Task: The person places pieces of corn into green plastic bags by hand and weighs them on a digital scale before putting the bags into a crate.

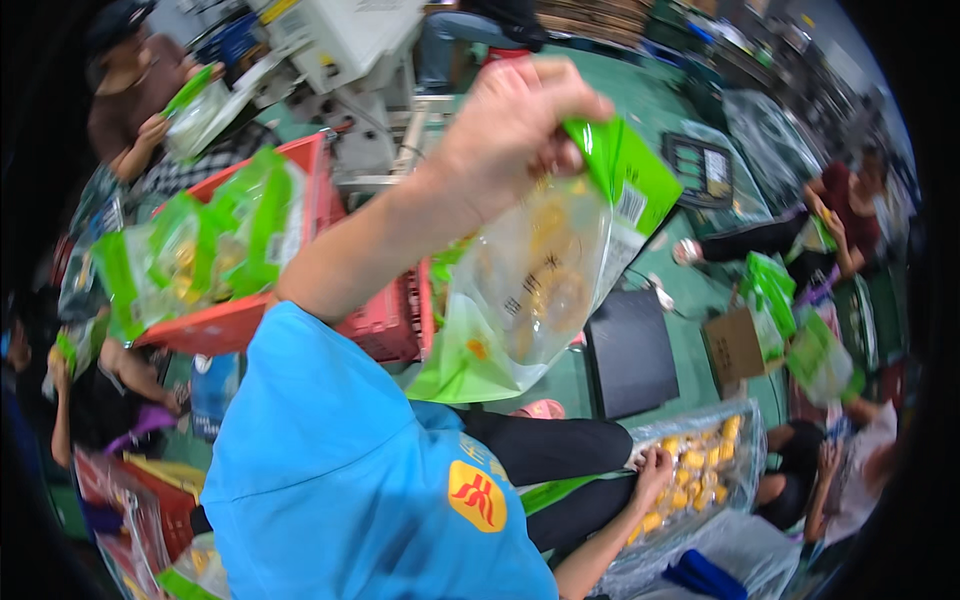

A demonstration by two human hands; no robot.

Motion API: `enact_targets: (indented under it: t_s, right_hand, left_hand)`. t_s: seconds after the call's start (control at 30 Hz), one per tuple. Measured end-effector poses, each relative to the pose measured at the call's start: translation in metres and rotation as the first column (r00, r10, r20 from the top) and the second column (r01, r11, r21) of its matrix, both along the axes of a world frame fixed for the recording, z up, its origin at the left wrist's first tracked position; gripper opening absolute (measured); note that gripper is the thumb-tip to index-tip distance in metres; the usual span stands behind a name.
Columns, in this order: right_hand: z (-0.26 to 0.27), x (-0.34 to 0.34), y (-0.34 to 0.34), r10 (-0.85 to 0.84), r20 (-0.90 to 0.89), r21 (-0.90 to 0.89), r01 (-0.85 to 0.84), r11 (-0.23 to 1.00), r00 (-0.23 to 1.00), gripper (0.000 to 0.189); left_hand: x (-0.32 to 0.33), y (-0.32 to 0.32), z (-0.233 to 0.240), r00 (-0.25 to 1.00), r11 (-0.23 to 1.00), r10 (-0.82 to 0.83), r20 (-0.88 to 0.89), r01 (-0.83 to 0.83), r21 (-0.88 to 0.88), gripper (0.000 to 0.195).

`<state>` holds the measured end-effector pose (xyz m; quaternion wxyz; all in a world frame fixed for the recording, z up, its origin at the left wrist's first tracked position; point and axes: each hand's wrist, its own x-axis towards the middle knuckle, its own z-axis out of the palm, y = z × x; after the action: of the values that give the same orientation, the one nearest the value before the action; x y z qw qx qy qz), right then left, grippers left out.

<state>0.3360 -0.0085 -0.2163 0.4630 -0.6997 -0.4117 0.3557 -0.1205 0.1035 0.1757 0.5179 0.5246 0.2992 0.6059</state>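
My left hand [529,120] is raised high at the end of my outstretched arm. It grips the top corner of a green-and-clear plastic food bag [540,270], which bears writing and a barcode. Yellowish pieces show through its clear middle. My right hand [655,474] is low, at the near edge of a plastic-lined crate [752,435] of yellow food pieces [694,469]. Its fingers are curled; whether they hold something cannot be seen. Across my lap lies another green packet [559,491], partly hidden by my leg and shirt.
A red crate [202,334] filled with green bags stands to my left, before a white machine [352,37]. A black flat box [632,352] lies on the green floor. An open cardboard box [735,349] stands ahead. Several seated people surround me, some handling similar bags.
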Motion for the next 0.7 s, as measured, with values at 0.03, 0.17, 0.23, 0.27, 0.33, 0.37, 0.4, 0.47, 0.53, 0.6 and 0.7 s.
enact_targets:
  t_s: [0.03,0.17,0.23,0.27,0.33,0.37,0.4,0.47,0.53,0.6,0.7]
  right_hand:
    - [0.005,-0.004,0.002,-0.009,-0.041,-0.025,0.008,1.0,0.999,0.014]
    - [0.005,-0.005,0.006,-0.001,-0.035,-0.028,0.0,1.0,0.999,0.011]
    - [0.003,-0.009,0.013,0.043,0.008,-0.03,-0.043,0.999,0.999,0.01]
    - [0.002,-0.014,0.021,0.087,-0.001,-0.036,-0.087,0.996,0.996,0.01]
    - [0.001,-0.014,0.024,0.111,0.025,-0.047,-0.109,0.993,0.994,0.011]
    - [0.001,-0.014,0.024,0.116,0.032,-0.042,-0.115,0.993,0.993,0.011]
    - [0.0,-0.014,0.025,0.123,0.039,-0.038,-0.122,0.992,0.992,0.011]
    - [0.005,-0.01,0.021,0.115,0.07,-0.033,-0.113,0.993,0.991,0.012]
    - [0.006,-0.016,0.024,0.125,0.112,-0.042,-0.121,0.992,0.986,0.013]
    - [0.003,-0.017,0.026,0.143,0.1,-0.022,-0.141,0.99,0.985,0.014]
    - [0.002,-0.008,0.021,0.142,0.098,-0.011,-0.141,0.99,0.985,0.014]
  left_hand:
    - [-0.021,-0.011,0.013,0.995,0.99,0.082,0.05,-0.088,0.111,0.011]
    - [-0.119,-0.07,0.071,0.938,0.959,0.252,0.237,-0.275,0.065,0.005]
    - [-0.161,-0.109,0.103,0.87,0.875,0.455,0.19,-0.476,0.083,0.004]
    - [-0.175,-0.133,0.115,0.827,0.808,0.53,0.19,-0.56,0.182,0.005]
    - [-0.185,-0.148,0.116,0.862,0.792,0.446,0.241,-0.506,0.341,0.008]
    - [-0.195,-0.156,0.117,0.858,0.772,0.456,0.237,-0.513,0.376,0.01]
    - [-0.205,-0.164,0.118,0.853,0.748,0.467,0.232,-0.522,0.41,0.013]
    - [-0.297,-0.183,0.118,0.876,0.724,0.466,0.125,-0.459,0.515,0.019]
    - [-0.297,-0.195,0.106,0.525,0.365,0.801,0.287,-0.809,0.46,0.008]
    - [-0.3,-0.197,0.09,0.206,0.014,0.899,0.386,-0.896,0.444,0.005]
    - [-0.32,-0.178,0.035,-0.087,-0.297,0.902,0.424,-0.836,0.462,0.017]
